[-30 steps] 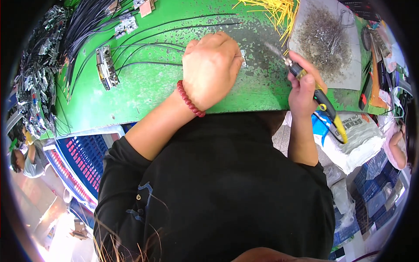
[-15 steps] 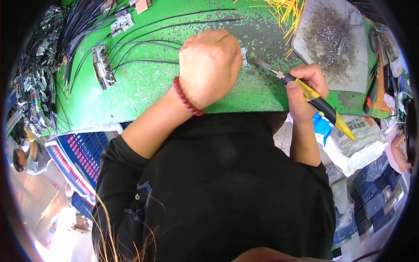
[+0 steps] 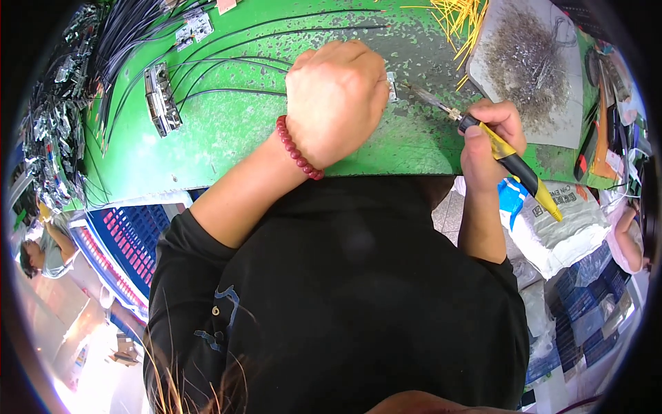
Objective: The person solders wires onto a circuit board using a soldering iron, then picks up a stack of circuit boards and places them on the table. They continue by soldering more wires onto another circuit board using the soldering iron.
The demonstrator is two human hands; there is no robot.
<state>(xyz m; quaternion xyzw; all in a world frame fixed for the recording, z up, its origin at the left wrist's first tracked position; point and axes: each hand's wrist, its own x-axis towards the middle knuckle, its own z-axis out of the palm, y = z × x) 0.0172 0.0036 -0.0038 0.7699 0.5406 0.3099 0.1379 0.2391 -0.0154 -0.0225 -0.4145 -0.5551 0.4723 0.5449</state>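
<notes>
The green bench (image 3: 227, 145) fills the upper part of the view, its paint chipped and speckled, and the person in a black top leans over its near edge. The left forearm comes up from the lower left and crosses to the bench centre, a red bead bracelet (image 3: 298, 149) at the wrist. The left hand (image 3: 336, 100) is balled into a fist, knuckles up, pressed down on the bench; its grip is closed tight over a small metal part (image 3: 392, 86) of which only a silvery edge shows at the right side of the fist. The right hand (image 3: 488, 138) rests at the bench edge, its grip wrapped closed round the black and yellow handle of a soldering iron (image 3: 507, 153), thumb on top. The iron lies at a slant, yellow end towards the lower right, its thin metal tip (image 3: 414, 92) reaching left to just beside the metal part. Black wires (image 3: 234, 65) run across the bench to the left of the fist. A grey board heaped with fine metal bits (image 3: 527, 58) lies beyond the right hand, yellow wires (image 3: 458, 17) beside it. A metal hinge-like piece (image 3: 162, 100) lies well to the left
</notes>
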